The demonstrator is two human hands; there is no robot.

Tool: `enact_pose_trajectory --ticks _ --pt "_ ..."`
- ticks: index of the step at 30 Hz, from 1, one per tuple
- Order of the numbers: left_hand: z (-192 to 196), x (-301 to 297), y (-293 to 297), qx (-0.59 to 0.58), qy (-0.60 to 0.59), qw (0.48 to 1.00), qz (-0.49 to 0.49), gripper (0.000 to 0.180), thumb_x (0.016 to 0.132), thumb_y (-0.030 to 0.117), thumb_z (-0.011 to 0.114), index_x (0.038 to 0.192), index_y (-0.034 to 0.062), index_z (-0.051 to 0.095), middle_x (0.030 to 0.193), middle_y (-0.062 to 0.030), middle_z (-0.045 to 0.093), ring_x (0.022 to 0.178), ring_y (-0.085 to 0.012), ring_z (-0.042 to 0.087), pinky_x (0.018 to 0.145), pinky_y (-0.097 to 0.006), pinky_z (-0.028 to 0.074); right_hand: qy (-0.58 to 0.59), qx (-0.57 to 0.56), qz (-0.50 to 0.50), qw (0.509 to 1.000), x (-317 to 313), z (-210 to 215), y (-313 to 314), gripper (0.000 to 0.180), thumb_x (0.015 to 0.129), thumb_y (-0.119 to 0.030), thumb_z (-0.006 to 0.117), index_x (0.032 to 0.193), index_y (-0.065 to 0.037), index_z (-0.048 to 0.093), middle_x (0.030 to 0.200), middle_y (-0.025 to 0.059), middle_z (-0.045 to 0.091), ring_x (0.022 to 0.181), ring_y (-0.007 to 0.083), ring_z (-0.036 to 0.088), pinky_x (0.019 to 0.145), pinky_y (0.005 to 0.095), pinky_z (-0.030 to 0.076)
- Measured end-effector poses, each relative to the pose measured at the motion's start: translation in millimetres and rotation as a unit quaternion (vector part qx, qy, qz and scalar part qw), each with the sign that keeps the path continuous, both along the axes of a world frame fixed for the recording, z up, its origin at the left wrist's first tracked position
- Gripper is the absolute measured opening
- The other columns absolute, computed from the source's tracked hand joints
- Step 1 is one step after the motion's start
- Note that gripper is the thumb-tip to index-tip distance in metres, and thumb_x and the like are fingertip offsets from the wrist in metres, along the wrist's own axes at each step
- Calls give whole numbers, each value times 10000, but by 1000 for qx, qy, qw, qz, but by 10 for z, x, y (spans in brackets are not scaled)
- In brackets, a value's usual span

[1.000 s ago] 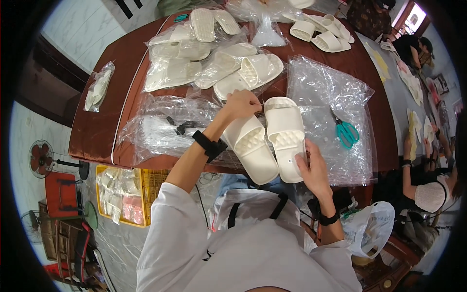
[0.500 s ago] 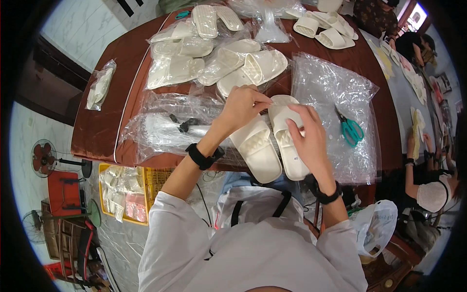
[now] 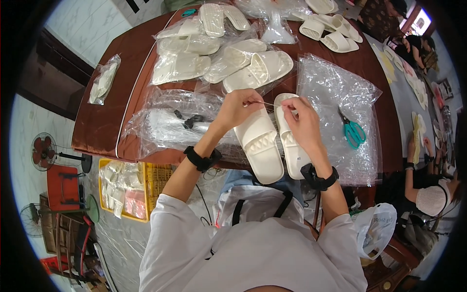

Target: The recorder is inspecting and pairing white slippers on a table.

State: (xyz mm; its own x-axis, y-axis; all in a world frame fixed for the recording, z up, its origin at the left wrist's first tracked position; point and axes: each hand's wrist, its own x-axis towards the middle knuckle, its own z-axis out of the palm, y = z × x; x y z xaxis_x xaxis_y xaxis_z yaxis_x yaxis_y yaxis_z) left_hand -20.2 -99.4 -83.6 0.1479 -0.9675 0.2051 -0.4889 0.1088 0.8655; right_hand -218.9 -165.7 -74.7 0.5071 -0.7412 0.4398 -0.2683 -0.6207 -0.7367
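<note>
Cream slippers point(image 3: 259, 136), side by side, partly beneath the fingers point(image 3: 292, 103)

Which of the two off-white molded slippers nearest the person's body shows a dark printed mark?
The right slipper, partly covered by the right hand: a dark mark shows on its footbed, whereas the left slipper shows none.

Hands point(image 3: 237, 110) point(image 3: 305, 120) just apart — fingertips point(image 3: 256, 101) pinched — forearms point(image 3: 181, 176) angled inward.
</note>
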Motion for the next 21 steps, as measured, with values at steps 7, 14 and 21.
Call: enact_pose_trajectory --ticks 7,14,21 --pt "-56 -4 -30 29 75 997 -20 118 837 103 653 891 -1 659 788 -13 655 716 -56 574 668 -220 474 35 -42 -11 998 11 39 43 172 787 -101 660 928 -39 583 882 119 562 853 305 570 720 373 463" --pt "-179 73 6 36 46 998 7 151 849 106 636 941 -14 639 828 -37 661 744 -78 583 702 -229 477 85 -12 -74 994 -448 183 453 247 777 -155 672 974 -34 582 935 134 553 885 328 547 728 392 441" --pt "-247 13 -38 15 51 999 6 154 850 90 612 971 -1 640 845 -58 668 777 -97 607 706 -241 487 127 -64 -79 987 -276 -223 634 308 750 -277 686 907 -22 613 950 146 567 911 345 535 773 433 421"
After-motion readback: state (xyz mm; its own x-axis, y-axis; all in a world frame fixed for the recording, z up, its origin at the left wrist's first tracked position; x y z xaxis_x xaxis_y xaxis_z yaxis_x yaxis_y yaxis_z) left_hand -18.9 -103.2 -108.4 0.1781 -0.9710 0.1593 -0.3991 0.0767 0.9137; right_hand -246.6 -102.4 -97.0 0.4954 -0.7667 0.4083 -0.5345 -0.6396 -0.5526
